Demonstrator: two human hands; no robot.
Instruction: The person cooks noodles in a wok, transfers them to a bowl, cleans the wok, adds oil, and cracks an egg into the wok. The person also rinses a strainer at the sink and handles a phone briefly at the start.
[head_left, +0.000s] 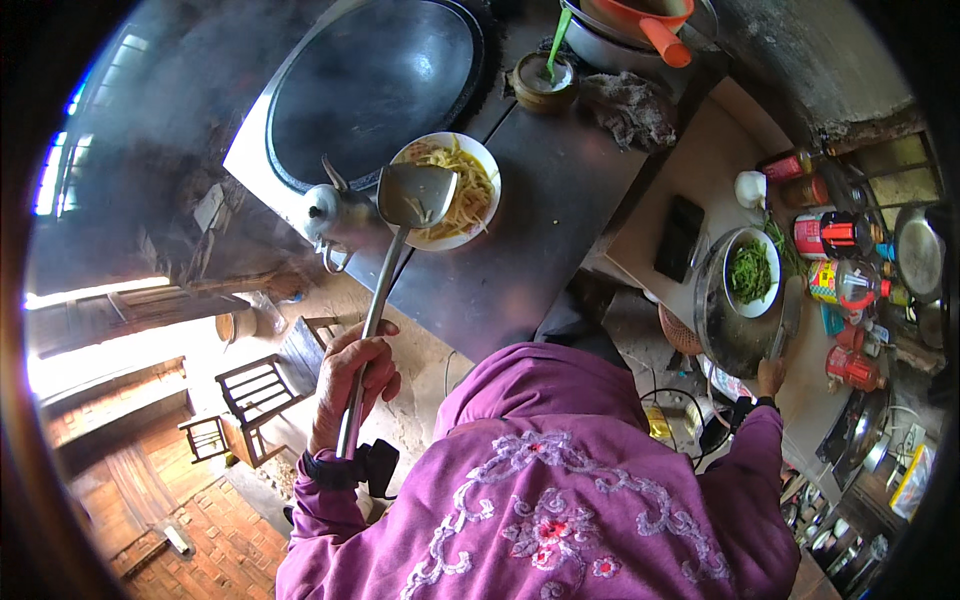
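My left hand (358, 373) grips the long metal handle of a wok spatula (417, 196). Its blade, with a few food shreds on it, is over a white bowl (491, 169) of pale yellow shredded food. My right hand (770, 376), at the far right, is closed around the handle of a kitchen cleaver or knife (789, 311), whose blade lies along the edge of a round dark chopping board (712, 330). On that board stands a white bowl (774, 262) of chopped green vegetables. A large dark wok (367, 90) sits in the stove at the upper left, with steam around it.
A metal kettle (330, 214) stands between wok and bowl. Behind are a salt-like pot (544, 82) with a green spoon, a grey rag (630, 109) and an orange-handled ladle (664, 41). On the right counter are a black phone-like slab (679, 238) and several sauce bottles (832, 236).
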